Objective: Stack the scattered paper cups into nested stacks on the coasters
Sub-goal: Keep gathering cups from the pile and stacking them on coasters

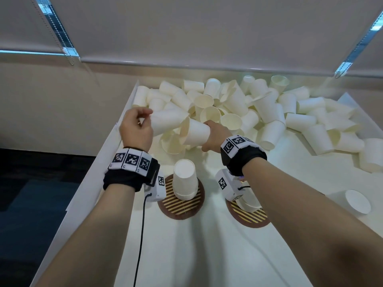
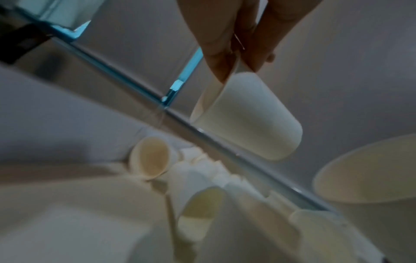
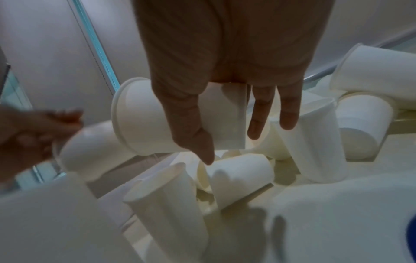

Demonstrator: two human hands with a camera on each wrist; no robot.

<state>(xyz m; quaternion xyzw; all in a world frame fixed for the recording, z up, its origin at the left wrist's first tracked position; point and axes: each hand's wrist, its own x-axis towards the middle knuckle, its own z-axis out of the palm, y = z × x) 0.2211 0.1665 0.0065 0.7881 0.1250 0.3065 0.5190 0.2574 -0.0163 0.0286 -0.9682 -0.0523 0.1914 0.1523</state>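
Note:
My left hand (image 1: 145, 119) pinches the rim of a white paper cup (image 1: 165, 121), held sideways with its base pointing right. My right hand (image 1: 207, 136) grips a second cup (image 1: 194, 133) near its base, with the mouth facing left towards the first cup's base. Both hover over the near edge of the loose cup pile (image 1: 259, 106). The left wrist view shows fingers (image 2: 216, 58) pinching the cup (image 2: 245, 121). In the right wrist view the thumb (image 3: 191, 124) lies across the gripped cup (image 3: 144, 117). An upside-down stack (image 1: 184, 179) stands on the left coaster (image 1: 180, 206). The right coaster (image 1: 248, 216) holds a stack (image 1: 249, 203) partly hidden by my wrist.
The pile fills the far half of the white table (image 1: 207, 245). A low white wall (image 1: 99, 160) runs along the left side. One cup (image 1: 356, 204) stands apart, base up, at the right. A black cable (image 1: 141, 235) hangs from my left wrist.

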